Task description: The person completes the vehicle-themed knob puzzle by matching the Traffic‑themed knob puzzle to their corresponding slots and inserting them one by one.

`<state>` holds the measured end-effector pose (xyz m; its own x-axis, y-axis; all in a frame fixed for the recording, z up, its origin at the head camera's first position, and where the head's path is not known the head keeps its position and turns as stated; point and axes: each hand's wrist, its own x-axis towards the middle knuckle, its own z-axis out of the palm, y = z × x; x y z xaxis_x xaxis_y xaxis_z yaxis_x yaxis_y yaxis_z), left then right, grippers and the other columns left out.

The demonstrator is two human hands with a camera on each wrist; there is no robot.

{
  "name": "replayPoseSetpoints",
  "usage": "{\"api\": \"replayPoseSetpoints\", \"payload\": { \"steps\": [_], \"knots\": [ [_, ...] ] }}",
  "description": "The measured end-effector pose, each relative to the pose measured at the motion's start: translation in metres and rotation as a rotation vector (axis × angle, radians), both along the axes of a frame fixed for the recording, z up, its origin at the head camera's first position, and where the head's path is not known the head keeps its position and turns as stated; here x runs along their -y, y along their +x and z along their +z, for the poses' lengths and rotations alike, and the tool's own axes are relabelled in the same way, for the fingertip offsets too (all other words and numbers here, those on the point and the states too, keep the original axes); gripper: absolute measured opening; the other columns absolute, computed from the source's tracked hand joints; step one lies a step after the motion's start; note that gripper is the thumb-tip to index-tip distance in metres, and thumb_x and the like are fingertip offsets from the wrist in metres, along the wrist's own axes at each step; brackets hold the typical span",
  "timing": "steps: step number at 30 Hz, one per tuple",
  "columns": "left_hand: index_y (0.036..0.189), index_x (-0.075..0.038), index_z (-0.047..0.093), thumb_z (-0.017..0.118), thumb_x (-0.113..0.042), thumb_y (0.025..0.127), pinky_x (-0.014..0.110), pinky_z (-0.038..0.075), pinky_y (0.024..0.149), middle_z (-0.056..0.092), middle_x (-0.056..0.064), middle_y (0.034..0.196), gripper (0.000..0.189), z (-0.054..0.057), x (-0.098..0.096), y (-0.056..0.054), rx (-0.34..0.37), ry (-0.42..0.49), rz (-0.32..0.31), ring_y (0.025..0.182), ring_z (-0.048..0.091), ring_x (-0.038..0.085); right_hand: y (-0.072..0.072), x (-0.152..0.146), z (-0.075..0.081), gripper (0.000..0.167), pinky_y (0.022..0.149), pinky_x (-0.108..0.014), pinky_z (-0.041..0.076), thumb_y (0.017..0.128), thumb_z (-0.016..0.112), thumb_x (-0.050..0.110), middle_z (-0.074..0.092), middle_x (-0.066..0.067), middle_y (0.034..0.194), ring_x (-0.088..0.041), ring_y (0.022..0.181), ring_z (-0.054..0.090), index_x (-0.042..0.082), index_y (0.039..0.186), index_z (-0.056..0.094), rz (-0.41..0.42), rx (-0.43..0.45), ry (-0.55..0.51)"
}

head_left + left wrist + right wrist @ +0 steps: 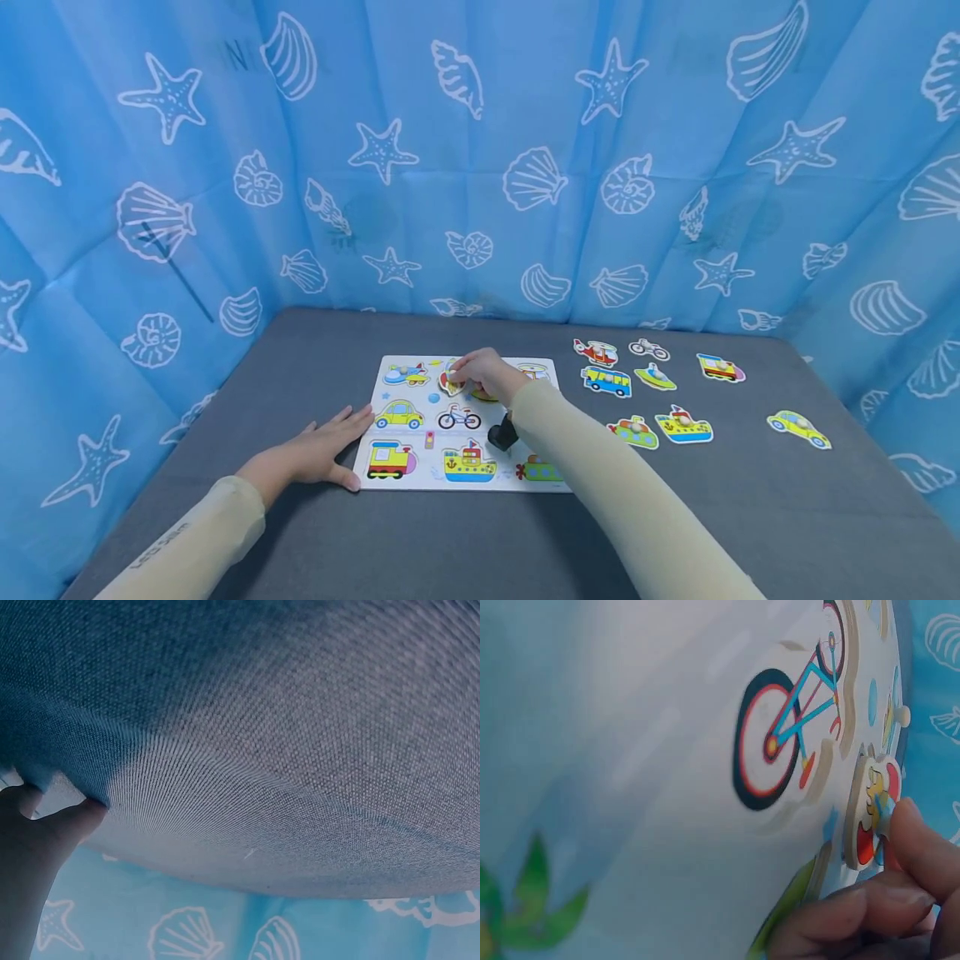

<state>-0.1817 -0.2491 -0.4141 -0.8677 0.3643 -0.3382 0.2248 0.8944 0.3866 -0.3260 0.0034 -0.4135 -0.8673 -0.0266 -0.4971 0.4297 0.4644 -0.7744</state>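
Note:
A white wooden puzzle board [430,479] with vehicle pictures lies on the grey table. My right hand [491,373] reaches over its upper middle and pinches a red-and-yellow puzzle piece [868,814] by its knob between thumb and fingers. In the right wrist view that piece stands slightly proud of the board, near the bicycle picture [787,727]. At the board's left edge rests my left hand [327,447], fingers spread, fingertips right at the edge. An airplane piece [406,373] with a knob sits in the upper left recess. The right forearm hides part of the board's right side.
Right of the board lie several loose knobbed pieces: a helicopter [597,352], motorcycle [649,349], bus [607,382], flying saucer [656,377], submarine [633,432], ship [683,425], train [721,367] and car [799,429]. A blue shell-patterned curtain [480,208] hangs behind the table.

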Motion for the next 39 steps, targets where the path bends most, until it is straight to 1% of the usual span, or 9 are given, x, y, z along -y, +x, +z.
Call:
{"api": "replayPoseSetpoints", "payload": {
  "steps": [4, 9, 18, 21, 23, 25, 29, 33, 39],
  "knots": [
    [0.155, -0.008, 0.019, 0.08, -0.047, 0.074, 0.071, 0.006, 0.107, 0.012, 0.012, 0.162, 0.109, 0.0, 0.0, -0.001, 0.012, -0.015, 0.0, 0.147, 0.005, 0.038, -0.003, 0.003, -0.003, 0.006, 0.049, -0.028, 0.032, 0.083, 0.078, 0.012, 0.063, -0.003, 0.077, -0.016, 0.052, 0.038, 0.009, 0.087, 0.074, 0.024, -0.012, 0.064],
    [0.155, -0.007, 0.02, 0.081, -0.046, 0.074, 0.071, 0.006, 0.107, 0.013, 0.012, 0.162, 0.109, 0.001, 0.0, 0.0, 0.015, -0.012, 0.005, 0.147, 0.005, 0.038, 0.001, 0.009, -0.002, 0.006, 0.06, -0.029, 0.039, 0.083, 0.078, 0.011, 0.066, -0.005, 0.082, -0.019, 0.069, 0.05, 0.007, 0.084, 0.074, 0.056, -0.064, 0.115],
    [0.155, -0.006, 0.021, 0.082, -0.044, 0.073, 0.071, 0.005, 0.107, 0.014, 0.014, 0.161, 0.109, 0.003, -0.001, 0.005, 0.02, -0.001, 0.016, 0.146, 0.006, 0.039, 0.011, 0.012, 0.002, 0.005, 0.065, -0.03, 0.042, 0.084, 0.077, 0.011, 0.064, -0.004, 0.083, -0.019, 0.074, 0.054, 0.009, 0.083, 0.073, 0.08, -0.139, 0.181],
    [0.154, -0.006, 0.021, 0.082, -0.044, 0.073, 0.072, 0.005, 0.106, 0.014, 0.014, 0.161, 0.109, 0.004, -0.002, 0.005, 0.016, -0.001, 0.013, 0.146, 0.006, 0.04, 0.01, 0.01, 0.003, 0.005, 0.067, -0.031, 0.043, 0.084, 0.077, 0.01, 0.066, -0.007, 0.091, -0.021, 0.077, 0.054, 0.008, 0.088, 0.074, 0.07, -0.114, 0.14],
    [0.154, -0.006, 0.021, 0.082, -0.044, 0.073, 0.072, 0.005, 0.106, 0.014, 0.015, 0.161, 0.109, 0.004, -0.002, 0.005, 0.015, 0.004, 0.008, 0.146, 0.006, 0.041, 0.008, 0.007, 0.003, 0.011, 0.067, -0.031, 0.041, 0.085, 0.076, 0.011, 0.065, -0.006, 0.096, -0.02, 0.078, 0.051, 0.008, 0.095, 0.075, 0.054, -0.078, 0.079],
    [0.154, -0.006, 0.021, 0.082, -0.044, 0.073, 0.072, 0.005, 0.106, 0.014, 0.014, 0.161, 0.109, 0.004, -0.002, 0.005, 0.014, 0.006, 0.005, 0.146, 0.006, 0.04, 0.009, 0.002, 0.005, 0.018, 0.065, -0.03, 0.037, 0.086, 0.075, 0.012, 0.061, -0.004, 0.092, -0.019, 0.072, 0.046, 0.009, 0.104, 0.074, 0.039, -0.045, 0.003],
    [0.155, -0.006, 0.02, 0.081, -0.044, 0.073, 0.072, 0.006, 0.106, 0.014, 0.014, 0.161, 0.108, 0.003, -0.002, 0.006, 0.019, 0.007, 0.005, 0.146, 0.006, 0.04, 0.014, -0.011, 0.009, 0.028, 0.055, -0.027, 0.028, 0.089, 0.073, 0.017, 0.046, 0.0, 0.07, -0.015, 0.056, 0.034, 0.012, 0.116, 0.071, 0.032, -0.006, -0.109],
    [0.155, -0.006, 0.02, 0.081, -0.044, 0.074, 0.072, 0.005, 0.106, 0.013, 0.015, 0.161, 0.109, 0.002, -0.002, 0.006, 0.03, 0.009, 0.011, 0.146, 0.005, 0.041, 0.023, -0.027, 0.015, 0.029, 0.051, -0.026, 0.026, 0.091, 0.07, 0.02, 0.04, 0.002, 0.06, -0.014, 0.05, 0.031, 0.015, 0.12, 0.069, 0.046, -0.009, -0.134],
    [0.155, -0.008, 0.019, 0.081, -0.046, 0.073, 0.071, 0.005, 0.107, 0.012, 0.013, 0.162, 0.11, 0.003, -0.004, 0.003, 0.031, -0.007, 0.022, 0.146, 0.005, 0.039, 0.032, -0.052, 0.024, 0.03, 0.056, -0.027, 0.027, 0.093, 0.068, 0.021, 0.045, -0.002, 0.073, -0.017, 0.054, 0.034, 0.014, 0.122, 0.068, 0.055, -0.046, -0.157]
  ]
}}
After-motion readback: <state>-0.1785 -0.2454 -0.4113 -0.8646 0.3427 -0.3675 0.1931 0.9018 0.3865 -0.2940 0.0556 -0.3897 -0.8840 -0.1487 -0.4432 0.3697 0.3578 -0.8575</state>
